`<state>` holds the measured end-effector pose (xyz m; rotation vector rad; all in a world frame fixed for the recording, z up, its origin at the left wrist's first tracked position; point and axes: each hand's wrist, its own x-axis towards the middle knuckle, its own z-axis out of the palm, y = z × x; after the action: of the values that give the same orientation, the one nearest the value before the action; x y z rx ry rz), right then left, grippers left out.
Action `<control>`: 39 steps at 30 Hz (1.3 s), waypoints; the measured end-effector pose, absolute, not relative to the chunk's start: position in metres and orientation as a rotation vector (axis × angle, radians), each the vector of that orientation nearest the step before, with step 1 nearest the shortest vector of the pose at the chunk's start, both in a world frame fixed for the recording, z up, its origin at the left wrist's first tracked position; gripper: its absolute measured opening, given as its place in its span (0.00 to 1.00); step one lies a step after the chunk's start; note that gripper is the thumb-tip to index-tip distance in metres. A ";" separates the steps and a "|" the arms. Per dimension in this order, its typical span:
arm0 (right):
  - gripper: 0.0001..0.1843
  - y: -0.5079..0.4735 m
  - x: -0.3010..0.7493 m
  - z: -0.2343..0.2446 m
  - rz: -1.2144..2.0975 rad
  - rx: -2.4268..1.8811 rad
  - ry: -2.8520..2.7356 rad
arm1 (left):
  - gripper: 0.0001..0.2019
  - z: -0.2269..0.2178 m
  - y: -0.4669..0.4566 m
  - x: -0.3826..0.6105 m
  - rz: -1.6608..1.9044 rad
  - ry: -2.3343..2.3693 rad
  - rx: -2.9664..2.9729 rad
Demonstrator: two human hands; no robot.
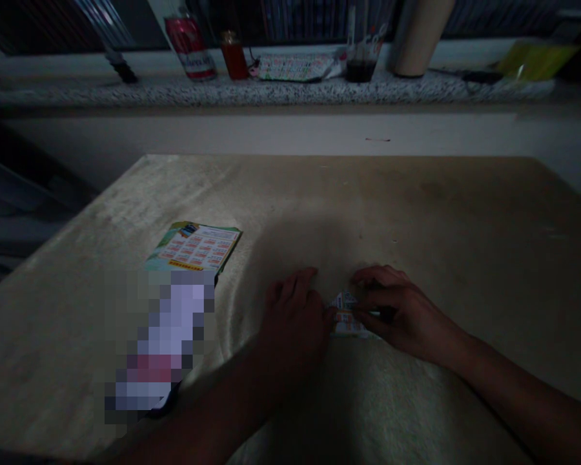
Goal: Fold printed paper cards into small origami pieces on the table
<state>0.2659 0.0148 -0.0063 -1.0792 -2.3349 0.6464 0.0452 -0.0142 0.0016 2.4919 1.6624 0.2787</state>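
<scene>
A small folded printed paper (346, 315) lies on the pale table (416, 219) between my two hands. My left hand (295, 316) rests flat on the table with fingers stretched forward, its thumb side touching the paper's left edge. My right hand (397, 310) is curled over the paper's right side, fingertips pinching its top edge. The scene is dim, so the paper's folds are hard to make out.
A printed leaflet (196, 248) lies on the table to the left, with a blurred-out object (159, 342) just below it. On the speckled ledge (126, 93) behind stand a red can (191, 45), a small red jar (235, 55), a dark drink cup (363, 51) and a pale cylinder (419, 35).
</scene>
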 end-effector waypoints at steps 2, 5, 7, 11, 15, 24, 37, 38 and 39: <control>0.06 0.014 0.265 -0.007 0.639 -1.083 -2.326 | 0.13 0.002 -0.015 0.046 0.261 1.674 2.491; 0.04 0.013 0.263 -0.008 0.631 -1.109 -2.301 | 0.13 0.002 -0.015 0.046 0.249 1.677 2.483; 0.04 0.012 0.261 -0.008 0.601 -1.132 -2.280 | 0.13 0.002 -0.015 0.047 0.255 1.684 2.473; 0.05 0.012 0.257 -0.009 0.539 -1.183 -2.274 | 0.13 0.002 -0.015 0.048 0.261 1.698 2.458; 0.07 0.013 0.256 -0.009 0.518 -1.244 -2.280 | 0.13 0.005 -0.014 0.046 0.292 1.678 2.429; 0.05 0.014 0.264 -0.009 0.479 -1.259 -2.343 | 0.13 0.012 -0.007 0.038 0.299 1.608 2.384; 0.13 0.023 0.302 -0.007 0.555 -1.247 -2.466 | 0.06 0.024 0.006 0.017 0.183 1.621 2.206; 0.14 0.023 0.302 -0.006 0.559 -1.243 -2.474 | 0.05 0.023 0.005 0.017 0.202 1.612 2.205; 0.14 0.022 0.301 -0.005 0.562 -1.232 -2.482 | 0.04 0.021 0.004 0.018 0.225 1.595 2.207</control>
<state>0.3011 0.0222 -0.0053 -1.2319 -2.4823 0.5618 0.0177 0.0036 0.0214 2.2067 1.5955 0.2253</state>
